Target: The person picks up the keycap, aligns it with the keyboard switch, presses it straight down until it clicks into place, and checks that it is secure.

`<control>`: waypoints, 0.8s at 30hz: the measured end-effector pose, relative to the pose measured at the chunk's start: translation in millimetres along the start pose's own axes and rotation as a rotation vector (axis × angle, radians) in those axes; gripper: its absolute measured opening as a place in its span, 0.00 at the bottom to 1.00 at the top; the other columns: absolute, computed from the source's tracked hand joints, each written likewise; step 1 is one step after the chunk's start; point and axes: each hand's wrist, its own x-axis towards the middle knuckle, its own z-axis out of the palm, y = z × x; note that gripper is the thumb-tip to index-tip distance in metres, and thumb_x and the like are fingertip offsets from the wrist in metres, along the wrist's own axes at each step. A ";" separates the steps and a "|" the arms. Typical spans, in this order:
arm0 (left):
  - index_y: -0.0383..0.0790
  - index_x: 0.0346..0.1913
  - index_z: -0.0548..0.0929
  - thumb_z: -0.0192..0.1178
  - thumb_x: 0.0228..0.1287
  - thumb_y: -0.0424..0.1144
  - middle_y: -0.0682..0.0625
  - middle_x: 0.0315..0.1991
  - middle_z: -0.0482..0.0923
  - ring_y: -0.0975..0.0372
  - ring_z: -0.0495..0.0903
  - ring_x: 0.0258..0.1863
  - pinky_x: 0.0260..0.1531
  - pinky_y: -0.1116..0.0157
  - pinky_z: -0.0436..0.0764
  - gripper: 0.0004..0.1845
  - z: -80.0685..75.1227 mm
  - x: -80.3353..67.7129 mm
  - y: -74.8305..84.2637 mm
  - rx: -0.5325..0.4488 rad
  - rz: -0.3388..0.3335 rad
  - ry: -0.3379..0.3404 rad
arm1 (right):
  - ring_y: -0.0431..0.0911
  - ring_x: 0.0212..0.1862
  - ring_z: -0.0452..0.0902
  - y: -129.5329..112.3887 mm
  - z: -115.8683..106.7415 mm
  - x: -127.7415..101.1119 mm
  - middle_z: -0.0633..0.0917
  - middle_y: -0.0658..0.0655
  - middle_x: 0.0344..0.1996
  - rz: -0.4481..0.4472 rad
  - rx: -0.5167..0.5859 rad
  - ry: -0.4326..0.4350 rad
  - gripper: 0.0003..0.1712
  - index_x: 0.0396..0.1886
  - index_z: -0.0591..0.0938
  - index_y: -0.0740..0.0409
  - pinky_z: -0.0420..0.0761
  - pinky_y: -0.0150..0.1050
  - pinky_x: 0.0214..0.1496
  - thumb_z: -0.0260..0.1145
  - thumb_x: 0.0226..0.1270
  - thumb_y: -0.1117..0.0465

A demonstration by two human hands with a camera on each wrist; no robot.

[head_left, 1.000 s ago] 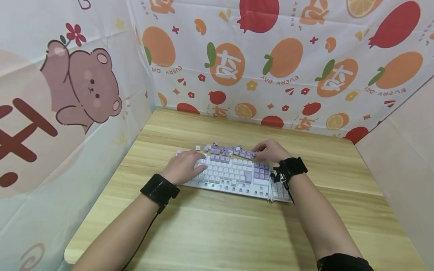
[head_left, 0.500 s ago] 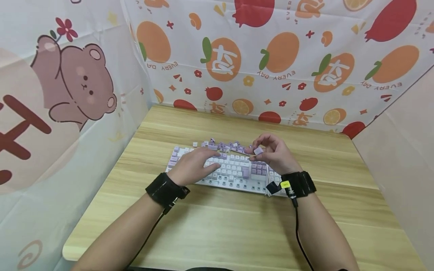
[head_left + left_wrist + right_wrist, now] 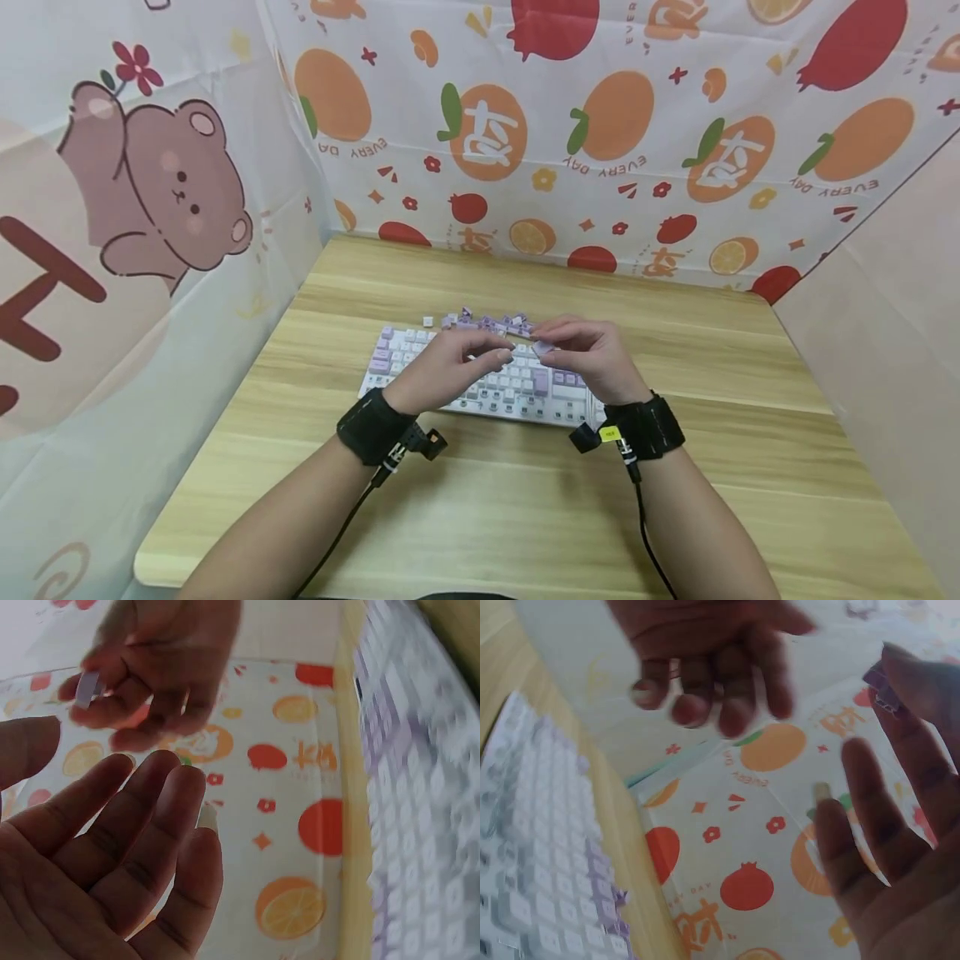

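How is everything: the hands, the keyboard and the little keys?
White and purple rectangular keyboard: lying on the pale wooden table, some near edge switches uncapped.
Small purple keycap: off the keyboard, pinched.
Bare right hand: pinching that keycap.
Bare left hand: fingers bent, holding nothing.
Loose purple and white keycaps: jumbled behind the keyboard.
Lone white keycap: loose, apart.

The keyboard [image 3: 516, 392] lies on the desk [image 3: 495, 500], nearer its left edge than its right. Loose keycaps [image 3: 487, 323] lie behind it, toward the far edge, with a single keycap [image 3: 427, 322] just left of them.
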 end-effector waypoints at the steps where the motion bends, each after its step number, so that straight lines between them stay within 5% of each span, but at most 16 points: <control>1: 0.46 0.55 0.84 0.54 0.74 0.50 0.55 0.45 0.84 0.65 0.82 0.43 0.43 0.62 0.82 0.17 1.0 0.5 -0.5 -0.031 -0.002 -0.006 | 0.50 0.55 0.78 1.1 3.7 0.2 0.87 0.53 0.46 -0.011 -0.038 0.016 0.16 0.40 0.90 0.52 0.82 0.38 0.52 0.70 0.58 0.75; 7: 0.43 0.53 0.84 0.52 0.75 0.44 0.49 0.41 0.85 0.60 0.83 0.39 0.41 0.57 0.82 0.15 6.8 2.5 -2.3 -0.159 0.015 -0.035 | 0.52 0.54 0.81 10.3 22.3 0.7 0.89 0.53 0.43 -0.144 -0.282 0.058 0.10 0.39 0.88 0.65 0.77 0.46 0.61 0.73 0.56 0.72; 13: 0.42 0.45 0.86 0.54 0.74 0.42 0.48 0.37 0.86 0.59 0.84 0.37 0.39 0.60 0.82 0.12 8.9 3.4 -7.4 -0.190 0.000 -0.024 | 0.47 0.51 0.83 19.8 31.1 -0.1 0.89 0.55 0.45 -0.286 -0.553 0.074 0.12 0.41 0.89 0.59 0.77 0.43 0.61 0.73 0.56 0.70; 19: 0.44 0.40 0.87 0.55 0.74 0.46 0.48 0.36 0.86 0.62 0.84 0.37 0.41 0.61 0.82 0.13 8.7 1.7 -11.7 -0.140 -0.043 -0.038 | 0.46 0.50 0.85 24.2 33.2 -1.9 0.89 0.54 0.44 -0.404 -0.840 0.042 0.13 0.45 0.88 0.58 0.81 0.38 0.55 0.73 0.59 0.67; 24: 0.46 0.39 0.87 0.56 0.73 0.47 0.55 0.32 0.86 0.64 0.83 0.35 0.38 0.62 0.82 0.12 7.0 -0.8 -13.4 -0.033 -0.062 -0.041 | 0.44 0.48 0.84 24.5 35.4 -1.5 0.90 0.52 0.42 -0.427 -0.930 0.005 0.12 0.44 0.89 0.58 0.82 0.35 0.51 0.73 0.60 0.66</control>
